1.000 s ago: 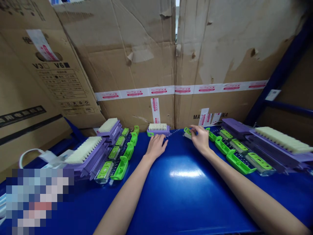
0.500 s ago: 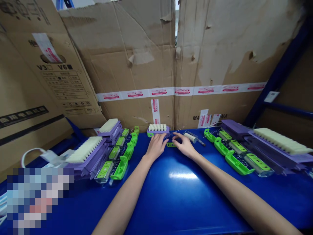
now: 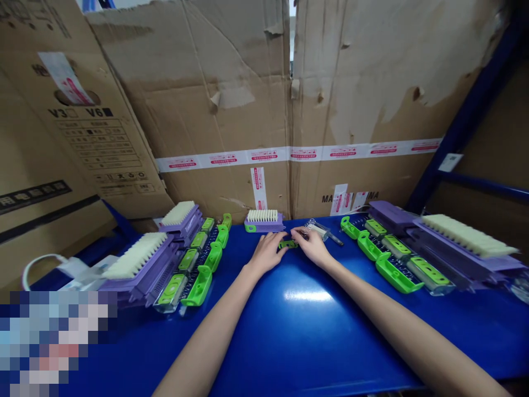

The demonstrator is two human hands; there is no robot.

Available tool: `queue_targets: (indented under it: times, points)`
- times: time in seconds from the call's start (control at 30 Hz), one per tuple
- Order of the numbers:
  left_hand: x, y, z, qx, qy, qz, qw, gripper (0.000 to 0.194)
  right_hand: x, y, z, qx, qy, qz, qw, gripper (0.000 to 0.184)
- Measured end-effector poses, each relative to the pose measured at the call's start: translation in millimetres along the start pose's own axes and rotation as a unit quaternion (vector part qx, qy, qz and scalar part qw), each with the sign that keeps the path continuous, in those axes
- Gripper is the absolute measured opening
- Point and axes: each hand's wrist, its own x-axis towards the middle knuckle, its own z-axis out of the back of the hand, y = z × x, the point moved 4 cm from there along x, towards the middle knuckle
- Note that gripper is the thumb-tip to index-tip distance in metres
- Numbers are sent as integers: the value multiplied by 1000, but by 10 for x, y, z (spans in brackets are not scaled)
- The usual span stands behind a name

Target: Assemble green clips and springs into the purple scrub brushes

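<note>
A small green plastic piece (image 3: 288,243) lies low over the blue tabletop between my hands. My left hand (image 3: 266,255) has its thumb and fingertips closed at the piece's left end. On the other side, my right hand (image 3: 312,247) pinches something small and dark, perhaps a coil, at the piece's right end; the fingers hide most of it. Behind them stands a purple block with cream bristle-like rows (image 3: 263,220) and a green end. Just past my right hand lies a clear plastic part with a white insert (image 3: 320,230), a loose wire coil by it.
Purple parts with cream tops (image 3: 136,255) flank green-topped clear cases (image 3: 171,290), springs and green covers (image 3: 198,286) on the left. Similar purple parts (image 3: 467,234) and green covers (image 3: 397,274) line the right. Cardboard (image 3: 223,121) walls the back; a blue post (image 3: 458,116) stands right.
My hands have drawn in on the green piece, and their fingers now cover its ends. My left hand has moved off the purple block's front, which shows fully. The view has shifted slightly.
</note>
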Motion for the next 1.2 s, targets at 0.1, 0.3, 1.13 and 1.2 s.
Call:
queue_targets:
  times: [0.1,0.3,1.13,1.2]
  points:
    - [18,59,-14,-35,-21,19,999,40,-9,34,10,-24,5,7,1000,28]
    - [63,260,-113,-221,-36,92,970,33,-22,13,-6,-10,12,-5,1000,33]
    - [111,287,-39,-419,-159,110,887,40,-105,191,-63,113,-49,64,990,25]
    - [106,257,-38,-397,-152,119,897,45,-122,217,-65,113,-48,77,989,24]
